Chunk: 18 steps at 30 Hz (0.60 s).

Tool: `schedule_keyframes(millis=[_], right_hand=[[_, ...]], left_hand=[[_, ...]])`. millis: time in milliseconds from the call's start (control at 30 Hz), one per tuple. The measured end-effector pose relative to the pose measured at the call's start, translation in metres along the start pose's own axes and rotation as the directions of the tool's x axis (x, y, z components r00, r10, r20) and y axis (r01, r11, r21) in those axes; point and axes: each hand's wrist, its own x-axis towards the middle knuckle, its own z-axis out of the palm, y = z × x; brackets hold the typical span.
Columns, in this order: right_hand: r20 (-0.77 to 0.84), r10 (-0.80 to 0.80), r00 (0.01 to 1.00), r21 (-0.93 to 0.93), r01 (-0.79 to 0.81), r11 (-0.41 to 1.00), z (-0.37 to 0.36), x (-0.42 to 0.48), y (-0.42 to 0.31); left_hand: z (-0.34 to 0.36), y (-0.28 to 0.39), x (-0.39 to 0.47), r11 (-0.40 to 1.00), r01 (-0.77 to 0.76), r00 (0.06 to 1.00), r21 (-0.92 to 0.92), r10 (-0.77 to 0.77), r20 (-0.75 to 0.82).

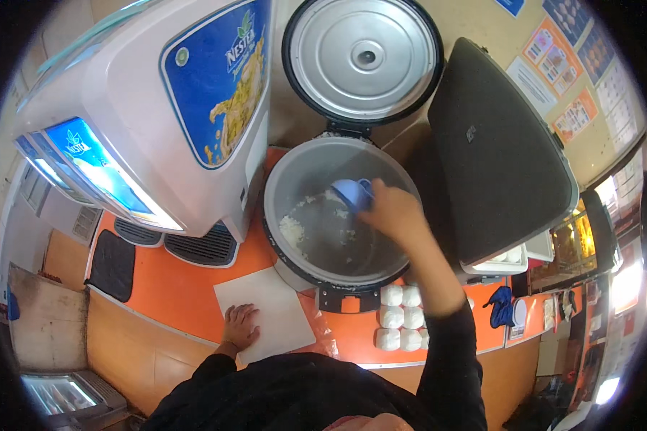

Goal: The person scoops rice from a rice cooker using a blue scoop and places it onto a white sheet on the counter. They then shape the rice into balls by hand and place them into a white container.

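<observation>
My right hand (396,215) grips a blue plastic scoop or cup (351,194) inside a large rice cooker's grey pot (366,253). White cooked rice (291,230) lies in a small clump at the pot's left side, with scattered bits across the bottom. The round metal lid (365,55) stands raised behind the pot. My left hand (241,325) rests, fingers spread, on a white sheet of paper (277,318) on the orange counter (194,291). Beside the cooker, near the front edge, sit several white wrapped portions (392,317) in rows.
A white Nestea drink dispenser (129,91) with black drip trays (200,245) stands at the left. To the right is a large insulated container with a raised dark lid (496,156). A blue cloth (500,306) lies on the counter at the far right.
</observation>
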Motion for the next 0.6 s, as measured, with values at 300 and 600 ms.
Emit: schedule_keyframes(millis=[300, 600], right_hand=[[0.350, 0.134, 0.927, -0.327, -0.013, 0.945, 0.165, 0.158, -0.006], [0.250, -0.483, 0.839, -0.032, 0.506, 0.862, 0.160, 0.119, -0.059]], left_hand=[[-0.007, 0.001, 0.008, 0.998, 0.015, 0.998, -0.054, -0.011, 0.066], [0.000, -0.004, 0.009, 0.999, 0.027, 0.995, 0.039, -0.031, 0.099]])
